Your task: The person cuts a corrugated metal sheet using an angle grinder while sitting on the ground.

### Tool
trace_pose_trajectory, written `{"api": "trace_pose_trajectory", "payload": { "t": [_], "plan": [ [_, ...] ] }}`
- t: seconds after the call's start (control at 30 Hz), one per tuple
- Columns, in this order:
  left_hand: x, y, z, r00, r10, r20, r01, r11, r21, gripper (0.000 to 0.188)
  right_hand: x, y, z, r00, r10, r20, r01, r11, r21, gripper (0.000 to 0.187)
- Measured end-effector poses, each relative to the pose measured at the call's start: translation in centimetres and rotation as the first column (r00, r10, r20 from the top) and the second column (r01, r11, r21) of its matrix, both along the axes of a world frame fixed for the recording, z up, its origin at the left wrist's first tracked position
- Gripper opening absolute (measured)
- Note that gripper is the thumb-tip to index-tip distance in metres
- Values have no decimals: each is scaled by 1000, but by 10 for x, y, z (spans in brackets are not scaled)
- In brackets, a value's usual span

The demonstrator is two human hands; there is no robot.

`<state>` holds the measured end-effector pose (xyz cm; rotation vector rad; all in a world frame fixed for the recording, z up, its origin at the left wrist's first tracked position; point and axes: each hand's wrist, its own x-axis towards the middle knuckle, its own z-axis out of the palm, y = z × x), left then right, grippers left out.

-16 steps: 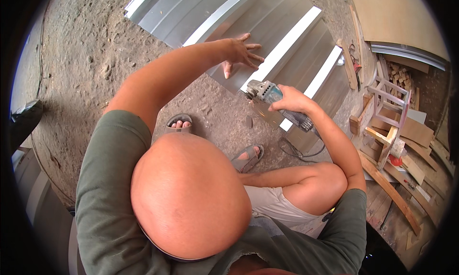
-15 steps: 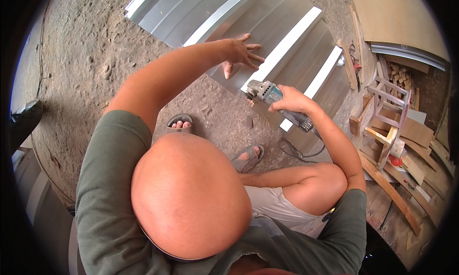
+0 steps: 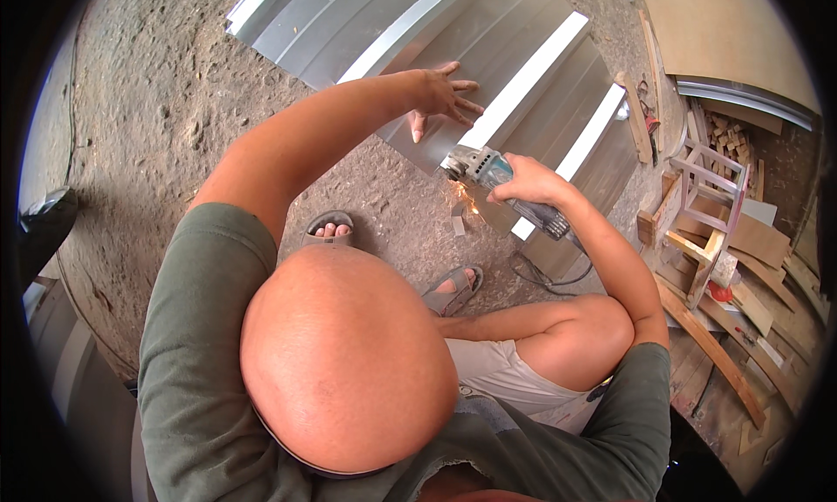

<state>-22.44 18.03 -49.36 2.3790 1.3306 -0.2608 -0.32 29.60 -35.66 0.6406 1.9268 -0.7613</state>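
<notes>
With fingers spread, my left hand (image 3: 440,96) lies on the ribbed sheet metal (image 3: 506,31), left of a raised white rib. My right hand (image 3: 530,184) is wrapped round the body of a teal and grey angle grinder (image 3: 493,169). The grinder's head sits at the near edge of the sheet, beside the end of that rib. Orange sparks (image 3: 466,195) spray down from it toward the ground. Its disc is mostly hidden. A small strip of metal (image 3: 458,218) is on the ground below the sparks.
The grinder's black cord (image 3: 558,284) curls on the ground near my right sandal (image 3: 458,288). My left sandal (image 3: 330,225) stands on rough, dusty ground. At right are wooden boards (image 3: 715,354), a small wooden frame (image 3: 711,188) and a big tan panel (image 3: 732,31).
Sparks from the grinder are much brighter and more plentiful. Its head has shifted very slightly left along the sheet's edge. The left hand has stayed nearly in place.
</notes>
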Motion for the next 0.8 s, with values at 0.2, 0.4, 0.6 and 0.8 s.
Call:
{"api": "trace_pose_trajectory", "payload": {
  "t": [0.2, 0.4, 0.6, 0.8],
  "plan": [
    [-1, -1, 2, 1000, 1, 13, -1, 1000, -8, 130, -2, -1, -2, 1000, 13, -10, -13, 1000, 15, 87],
    [-3, -2, -1, 999, 6, 46, -6, 1000, 10, 130, -3, -1, 3, 1000, 13, -15, -13, 1000, -8, 84],
    [-2, -1, 1, 999, 20, 49, -19, 1000, -23, 134, 7, 2, 10, 999, 25, -48, -24, 999, 28, 81],
    [-2, 2, -6, 999, 10, 47, -10, 1000, 1, 143, 22, 10, 8, 998, -6, -55, 7, 1000, 3, 82]
  ]
}}
